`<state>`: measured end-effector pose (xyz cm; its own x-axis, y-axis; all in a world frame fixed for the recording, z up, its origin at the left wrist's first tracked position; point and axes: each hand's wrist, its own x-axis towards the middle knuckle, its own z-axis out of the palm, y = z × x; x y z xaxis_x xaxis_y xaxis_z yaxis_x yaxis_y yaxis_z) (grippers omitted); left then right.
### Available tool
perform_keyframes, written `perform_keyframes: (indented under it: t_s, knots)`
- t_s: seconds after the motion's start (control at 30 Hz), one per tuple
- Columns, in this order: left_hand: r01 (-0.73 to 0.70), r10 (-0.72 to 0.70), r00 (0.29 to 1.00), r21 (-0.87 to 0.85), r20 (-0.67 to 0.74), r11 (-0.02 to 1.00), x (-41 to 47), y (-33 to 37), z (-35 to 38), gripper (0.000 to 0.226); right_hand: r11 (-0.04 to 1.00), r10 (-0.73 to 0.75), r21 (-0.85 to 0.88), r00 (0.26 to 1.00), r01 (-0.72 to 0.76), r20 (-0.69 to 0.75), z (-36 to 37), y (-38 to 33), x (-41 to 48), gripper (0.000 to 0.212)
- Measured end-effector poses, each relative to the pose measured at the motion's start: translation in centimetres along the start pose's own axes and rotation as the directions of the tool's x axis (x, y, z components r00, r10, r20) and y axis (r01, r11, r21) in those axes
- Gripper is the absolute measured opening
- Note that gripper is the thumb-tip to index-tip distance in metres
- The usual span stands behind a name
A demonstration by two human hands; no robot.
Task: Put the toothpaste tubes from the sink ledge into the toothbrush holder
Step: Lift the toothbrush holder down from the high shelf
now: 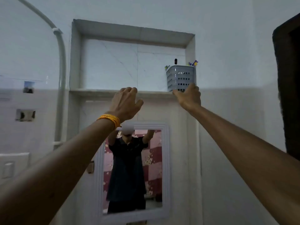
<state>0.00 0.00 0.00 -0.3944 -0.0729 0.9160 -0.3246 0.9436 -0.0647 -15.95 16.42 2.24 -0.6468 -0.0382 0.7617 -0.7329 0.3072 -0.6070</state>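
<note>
Hands are both raised to the niche shelf (100,91): the right hand (189,95) grips the base of the grey toothbrush holder (181,77) at the shelf's right end, the left hand (125,101) rests loosely curled and empty at its front edge. Coloured ends, probably toothpaste tubes (194,63), poke above the holder's rim, so the loading looks done; next, I judge, let go without tipping it.

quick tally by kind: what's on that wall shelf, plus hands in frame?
Holder: 1
Items sticking out of the holder: 3 (one at the left corner, a dark one in the middle, a purple-and-yellow one on the right)
Hands: 2 (left hand, right hand)
Total: 6
</note>
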Motion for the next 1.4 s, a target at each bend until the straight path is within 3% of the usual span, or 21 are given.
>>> perform_keyframes:
  t_s: [0.23, 0.37, 0.6, 0.83, 1.03, 1.2, 1.4]
  knots:
    - [-0.048, 0.048, 0.999, 0.040, -0.006, 0.998, 7.8, -3.5, 6.4, 0.048, 0.995, 0.098, -0.004, 0.995, -0.098, -0.029, 3.7, 0.5, 8.3, 0.105]
    - [-0.050, 0.027, 0.993, 0.211, 0.111, 0.976, 10.3, -4.4, 9.4, 0.055, 0.992, 0.111, -0.049, 0.992, -0.115, -0.062, 5.3, 1.2, 11.2, 0.112]
    - [-0.048, 0.021, 0.995, 0.280, 0.099, 0.959, 11.1, -4.6, 11.0, 0.062, 0.977, 0.193, 0.111, 0.976, -0.182, -0.099, 6.5, 2.0, 14.3, 0.137]
    - [-0.014, -0.030, 0.985, 0.255, 0.167, 0.967, 11.0, -4.0, 10.1, 0.061, 0.968, 0.168, 0.209, 0.977, -0.138, -0.134, 5.6, 0.8, 13.1, 0.115]
    - [0.003, -0.034, 0.985, 0.182, 0.168, 0.983, 8.5, -3.0, 9.1, 0.063, 0.956, 0.122, 0.279, 0.987, -0.090, -0.102, 4.4, -1.7, 9.9, 0.108]
    - [-0.004, 0.005, 0.995, -0.004, 0.099, 1.000, 4.2, -1.7, 7.8, 0.061, 0.935, 0.082, 0.351, 0.990, -0.038, -0.111, 3.0, -2.0, 5.7, 0.110]
    - [0.055, -0.048, 0.986, -0.038, 0.158, 0.998, -3.8, 0.3, 6.2, 0.057, 0.895, 0.063, 0.443, 0.998, -0.051, -0.013, 1.8, 0.8, -2.0, 0.101]
